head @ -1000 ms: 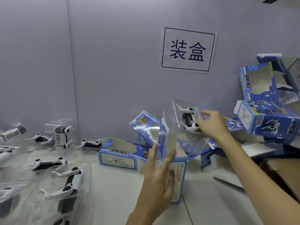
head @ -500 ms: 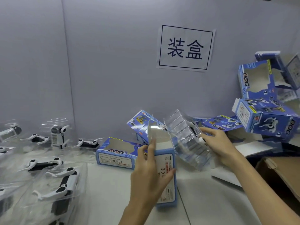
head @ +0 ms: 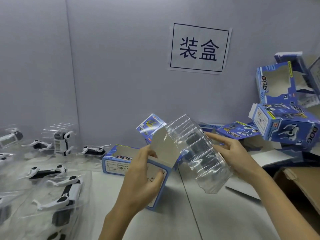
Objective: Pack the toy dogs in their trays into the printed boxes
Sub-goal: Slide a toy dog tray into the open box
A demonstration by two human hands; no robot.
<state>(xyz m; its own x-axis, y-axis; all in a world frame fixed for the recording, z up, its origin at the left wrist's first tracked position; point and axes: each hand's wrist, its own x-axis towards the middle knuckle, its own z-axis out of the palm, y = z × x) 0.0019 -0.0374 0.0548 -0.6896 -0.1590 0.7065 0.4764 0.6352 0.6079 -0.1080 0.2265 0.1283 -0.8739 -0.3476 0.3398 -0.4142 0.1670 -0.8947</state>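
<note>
The toy dog (head: 195,144) blurs dark behind the ribbed clear tray (head: 199,153); right hand (head: 232,156) curls round it; left hand (head: 143,177) clasps the upright printed box (head: 161,186)

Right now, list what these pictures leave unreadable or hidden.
1. Toy dog in the clear tray, head view: only a dark shape behind glare and ribs.
2. Label text on the printed box: covered by the left hand.
3. Cardboard carton: cut off by the right edge.
4. Right hand fingertips: behind the tray.
</note>
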